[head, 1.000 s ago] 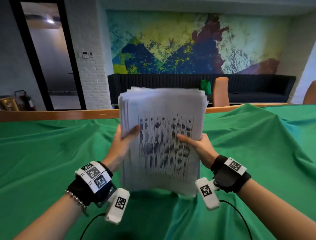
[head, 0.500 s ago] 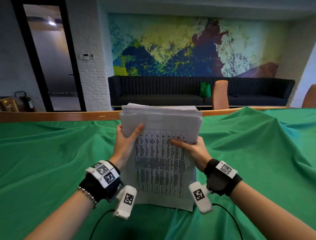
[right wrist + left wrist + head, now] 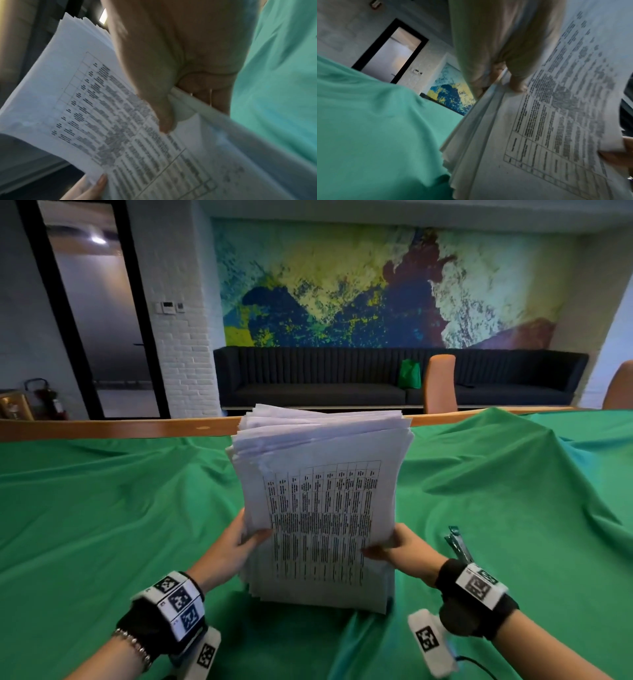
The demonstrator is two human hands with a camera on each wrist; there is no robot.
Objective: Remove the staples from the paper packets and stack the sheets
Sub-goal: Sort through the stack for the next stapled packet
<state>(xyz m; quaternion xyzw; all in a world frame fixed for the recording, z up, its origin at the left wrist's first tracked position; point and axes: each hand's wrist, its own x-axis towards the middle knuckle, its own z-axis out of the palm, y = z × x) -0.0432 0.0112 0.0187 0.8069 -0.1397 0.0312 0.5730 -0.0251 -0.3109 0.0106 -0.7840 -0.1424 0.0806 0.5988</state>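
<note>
From the head view, a thick stack of sheets (image 3: 318, 508) stands nearly upright, its lower edge on the green cloth (image 3: 102, 508) that covers the worktop. The left hand (image 3: 233, 546) holds the stack's left edge, thumb on the printed front page; the right hand (image 3: 400, 549) holds the right edge the same way. Only this view shows the staple remover (image 3: 457, 544), lying on the cloth just beyond the right wrist, and the dark sofa (image 3: 342, 378) with a green bag (image 3: 410, 374) on it.

The left wrist view shows the left hand (image 3: 501, 44) close up: its grip is closed on the stack (image 3: 539, 135), thumb in front, fingers behind, with the layered page edges fanned.

The right wrist view shows the right hand (image 3: 171, 60) pinching the stack (image 3: 94, 115) likewise, and the other hand's thumb on the far edge.
</note>
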